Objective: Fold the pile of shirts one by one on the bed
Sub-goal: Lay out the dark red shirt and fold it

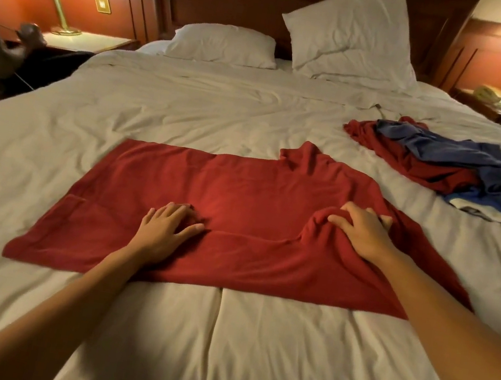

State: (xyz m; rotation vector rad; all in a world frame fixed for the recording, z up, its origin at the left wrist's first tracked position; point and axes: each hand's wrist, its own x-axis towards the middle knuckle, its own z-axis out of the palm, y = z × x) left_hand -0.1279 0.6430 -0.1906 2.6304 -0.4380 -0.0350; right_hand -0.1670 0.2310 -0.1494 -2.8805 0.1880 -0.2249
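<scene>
A red shirt lies spread mid-way up the bed. The left grip presses it with loose, released fingers near its 6 o'clock edge. The right grip clutches a bunched fold at 3 o'clock. The pile lies at 2 o'clock.

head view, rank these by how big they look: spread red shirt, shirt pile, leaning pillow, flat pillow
1. spread red shirt, clearly largest.
2. shirt pile and leaning pillow: too alike to rank, and the pile runs off the frame edge.
3. flat pillow, smallest, though far from the camera.
</scene>
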